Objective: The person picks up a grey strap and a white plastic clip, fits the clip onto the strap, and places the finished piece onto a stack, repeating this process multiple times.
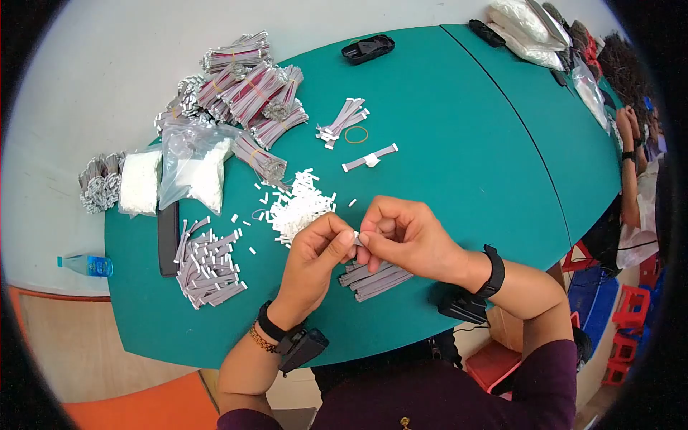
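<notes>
My left hand [317, 252] and my right hand [406, 236] meet over the green table, fingertips almost touching. Between them is a small white connector piece [356, 235] at the end of a short grey ribbon cable, most of which my fingers hide. My left thumb and forefinger pinch the white piece, and my right ones pinch the cable beside it. Under my right hand lies a row of grey ribbon cables [376, 282]. Just beyond my left hand is a heap of small white plastic pieces [301, 207]. Ribbon cables with white ends [212, 269] are piled at the left.
Bundled ribbon cables [252, 91] are stacked at the back left, near clear bags of white pieces [207, 172]. A few cables [344, 121], a rubber band [356, 135] and a black case [368, 49] lie farther back. A bottle [86, 265] is left; another person's arm [629, 161] shows right.
</notes>
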Demonstrator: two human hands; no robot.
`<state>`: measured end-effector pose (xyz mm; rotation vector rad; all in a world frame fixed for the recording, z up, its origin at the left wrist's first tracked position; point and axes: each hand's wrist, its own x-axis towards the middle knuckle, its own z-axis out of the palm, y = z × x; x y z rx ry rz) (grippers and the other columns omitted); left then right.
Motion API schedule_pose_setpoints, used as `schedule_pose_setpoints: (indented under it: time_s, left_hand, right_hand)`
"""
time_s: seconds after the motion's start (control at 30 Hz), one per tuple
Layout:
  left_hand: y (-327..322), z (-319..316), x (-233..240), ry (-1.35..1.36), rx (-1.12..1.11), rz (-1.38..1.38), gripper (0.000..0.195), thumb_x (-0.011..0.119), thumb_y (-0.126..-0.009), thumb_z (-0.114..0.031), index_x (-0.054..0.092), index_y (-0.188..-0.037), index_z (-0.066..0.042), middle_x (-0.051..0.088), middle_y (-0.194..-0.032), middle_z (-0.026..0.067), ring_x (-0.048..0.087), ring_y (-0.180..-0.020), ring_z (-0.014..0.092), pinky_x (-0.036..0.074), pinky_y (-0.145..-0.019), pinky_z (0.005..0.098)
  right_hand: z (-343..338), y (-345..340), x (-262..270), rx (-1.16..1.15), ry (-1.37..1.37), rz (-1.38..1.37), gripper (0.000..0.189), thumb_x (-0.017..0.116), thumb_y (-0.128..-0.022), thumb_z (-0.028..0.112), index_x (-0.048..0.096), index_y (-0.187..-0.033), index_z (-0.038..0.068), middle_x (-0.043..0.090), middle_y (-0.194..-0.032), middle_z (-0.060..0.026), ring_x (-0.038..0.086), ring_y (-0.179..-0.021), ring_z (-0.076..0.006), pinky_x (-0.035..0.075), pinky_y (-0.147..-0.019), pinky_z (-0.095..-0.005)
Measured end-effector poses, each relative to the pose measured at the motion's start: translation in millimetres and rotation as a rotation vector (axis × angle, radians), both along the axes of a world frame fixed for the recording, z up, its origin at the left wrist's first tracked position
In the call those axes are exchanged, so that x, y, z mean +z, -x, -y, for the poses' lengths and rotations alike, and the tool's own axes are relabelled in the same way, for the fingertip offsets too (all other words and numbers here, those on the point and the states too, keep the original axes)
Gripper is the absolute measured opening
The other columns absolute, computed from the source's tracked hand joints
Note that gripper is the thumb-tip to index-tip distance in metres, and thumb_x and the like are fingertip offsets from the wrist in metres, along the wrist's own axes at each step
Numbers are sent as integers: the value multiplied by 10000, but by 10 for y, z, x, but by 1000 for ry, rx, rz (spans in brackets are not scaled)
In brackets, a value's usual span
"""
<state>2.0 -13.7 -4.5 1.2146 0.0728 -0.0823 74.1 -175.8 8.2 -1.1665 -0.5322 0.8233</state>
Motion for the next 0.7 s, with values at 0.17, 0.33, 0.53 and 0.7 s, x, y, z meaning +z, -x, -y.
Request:
schedule_pose_setpoints:
  time_s: [0.17,0.33,0.53,0.7]
  left_hand:
    - [-4,1,5,-65,12,38,143,549,-899,-165,533,-823,-44,526,-732,-13,485,-689,43,382,-621,184]
    - [20,24,51,-300,48,94,175,550,-899,-189,524,-813,-38,526,-743,3,464,-678,64,372,-627,202]
    - [9,-3,37,-317,79,101,180,555,-897,-194,523,-810,-40,523,-742,-2,458,-677,56,360,-613,193]
    - [2,-47,24,-246,63,104,154,561,-891,-155,518,-808,-34,501,-733,-28,455,-682,33,359,-596,182]
  right_hand:
    - [-1,-6,-5,2,20,-4,62,515,-875,44,477,-834,19,603,-717,-43,573,-615,-67,462,-552,-190]
    - [4,3,-27,-4,34,5,67,523,-873,51,477,-834,22,602,-699,-37,572,-601,-64,459,-549,-190]
    - [-8,-2,0,-31,66,94,64,525,-876,63,497,-838,19,596,-683,-22,555,-584,-50,446,-527,-185]
    - [13,-25,14,40,121,103,82,515,-898,75,524,-840,17,598,-699,-33,557,-578,-55,435,-516,-189]
